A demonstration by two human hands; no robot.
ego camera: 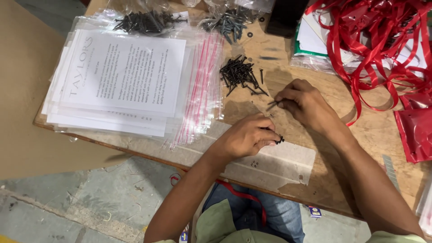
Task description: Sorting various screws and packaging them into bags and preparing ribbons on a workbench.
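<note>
Black screws (240,74) lie in a loose pile on the wooden worktop (378,135), just beyond the hands. Left hand (246,136) closed on a small bunch of screws, tips poking out by the fingers. Right hand (303,103) pinches one screw near the pile. Stack of clear zip bags with printed sheets (121,76) at left, red ribbon (382,40) at right.

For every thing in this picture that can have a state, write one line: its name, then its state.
Left hand: closed around a small bunch of black screws.
Right hand: pinching one black screw at its fingertips.
Loose pile of black screws: spread on the wooden table.
Stack of clear zip bags with printed white sheets: lying flat, fanned out.
Red ribbon: tangled in a heap.
</note>
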